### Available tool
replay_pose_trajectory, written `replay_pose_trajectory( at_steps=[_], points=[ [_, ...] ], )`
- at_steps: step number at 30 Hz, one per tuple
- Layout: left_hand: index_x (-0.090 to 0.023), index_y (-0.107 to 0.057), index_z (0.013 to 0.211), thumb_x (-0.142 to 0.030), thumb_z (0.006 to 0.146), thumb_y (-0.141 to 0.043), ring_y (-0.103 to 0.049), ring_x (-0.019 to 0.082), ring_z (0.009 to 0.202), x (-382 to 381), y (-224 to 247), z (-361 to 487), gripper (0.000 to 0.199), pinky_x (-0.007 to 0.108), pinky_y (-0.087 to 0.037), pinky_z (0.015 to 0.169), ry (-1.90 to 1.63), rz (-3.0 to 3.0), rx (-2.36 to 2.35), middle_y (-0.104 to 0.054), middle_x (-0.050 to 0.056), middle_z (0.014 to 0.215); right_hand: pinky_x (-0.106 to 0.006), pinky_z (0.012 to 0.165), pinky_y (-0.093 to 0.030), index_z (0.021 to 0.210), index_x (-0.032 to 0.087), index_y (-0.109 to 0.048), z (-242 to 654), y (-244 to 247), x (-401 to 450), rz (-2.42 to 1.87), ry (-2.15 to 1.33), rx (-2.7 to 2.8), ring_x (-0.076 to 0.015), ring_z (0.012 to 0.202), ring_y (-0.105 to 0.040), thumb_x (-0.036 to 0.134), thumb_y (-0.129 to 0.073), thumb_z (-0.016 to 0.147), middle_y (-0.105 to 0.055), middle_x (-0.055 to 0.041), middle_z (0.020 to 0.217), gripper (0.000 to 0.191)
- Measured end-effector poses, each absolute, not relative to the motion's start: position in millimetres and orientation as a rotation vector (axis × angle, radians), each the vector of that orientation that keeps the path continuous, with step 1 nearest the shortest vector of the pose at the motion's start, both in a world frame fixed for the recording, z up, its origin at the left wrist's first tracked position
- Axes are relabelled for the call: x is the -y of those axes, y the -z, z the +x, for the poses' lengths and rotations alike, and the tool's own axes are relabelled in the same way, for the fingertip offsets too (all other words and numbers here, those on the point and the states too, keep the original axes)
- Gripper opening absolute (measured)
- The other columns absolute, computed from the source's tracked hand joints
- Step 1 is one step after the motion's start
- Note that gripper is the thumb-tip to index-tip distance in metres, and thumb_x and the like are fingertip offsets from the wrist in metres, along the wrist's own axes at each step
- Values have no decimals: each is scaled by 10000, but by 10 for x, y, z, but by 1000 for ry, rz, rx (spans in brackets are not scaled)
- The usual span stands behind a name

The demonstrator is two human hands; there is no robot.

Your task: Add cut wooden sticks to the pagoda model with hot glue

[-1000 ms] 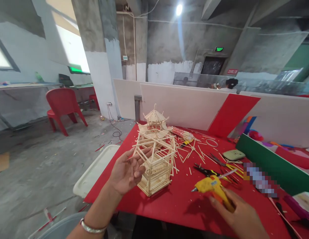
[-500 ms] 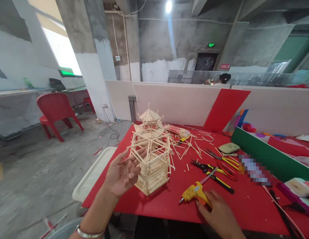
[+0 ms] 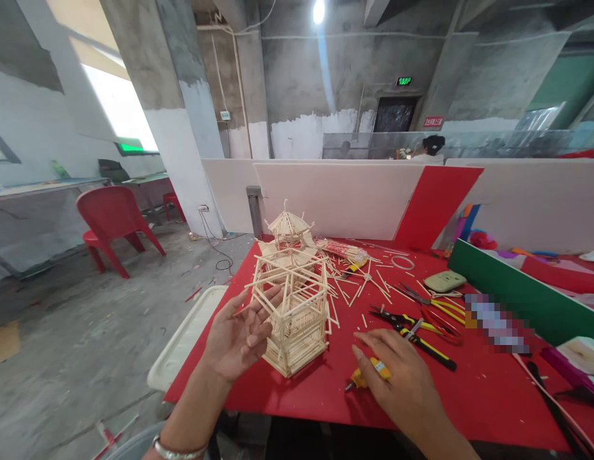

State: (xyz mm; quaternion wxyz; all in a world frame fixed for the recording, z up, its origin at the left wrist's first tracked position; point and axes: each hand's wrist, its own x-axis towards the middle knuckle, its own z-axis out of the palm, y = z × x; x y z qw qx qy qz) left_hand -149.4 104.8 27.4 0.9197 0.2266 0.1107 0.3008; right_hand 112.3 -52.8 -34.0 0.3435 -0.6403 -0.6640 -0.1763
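Observation:
A hexagonal frame of thin wooden sticks [image 3: 297,324] stands on the red tabletop, with several levels and crossing sticks on top. My left hand [image 3: 242,335] is at its left side, palm turned up, fingers loosely curled and apart. Its upper fingers reach in by the top sticks; I cannot tell how firmly they touch. A yellow glue gun [image 3: 359,379] lies to the right of the frame, nozzle pointing left. Over it hovers my right hand [image 3: 397,370], open with the fingers stretched to the left, hiding the gun's handle.
Behind the frame stands a stick pagoda with a pointed roof [image 3: 290,225]. Loose sticks [image 3: 368,278] are scattered beside it. Pliers [image 3: 445,308], black-and-yellow cutters [image 3: 393,317] and a utility knife [image 3: 431,351] lie at right. A green board [image 3: 522,297] bounds the right side.
My right hand has let go of the glue gun's handle and moved up and left above it, fingers now stretched out. My left hand stays by the stick frame.

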Motion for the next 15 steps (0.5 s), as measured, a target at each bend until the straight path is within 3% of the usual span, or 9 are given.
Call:
replay_pose_trajectory(
  at_steps=[15],
  points=[
    [-96,-434,1455,-374,993,-349,-512,99,383,-1037,-288,-1495,546,175,-323,303,-614,446,-226,-726,232,1135,-371,805,-526,1085,225,-681,1011,550,548,-1608,320,1736,-215,880,-649,268,-548,964,-687,-60,944,184]
  ],
)
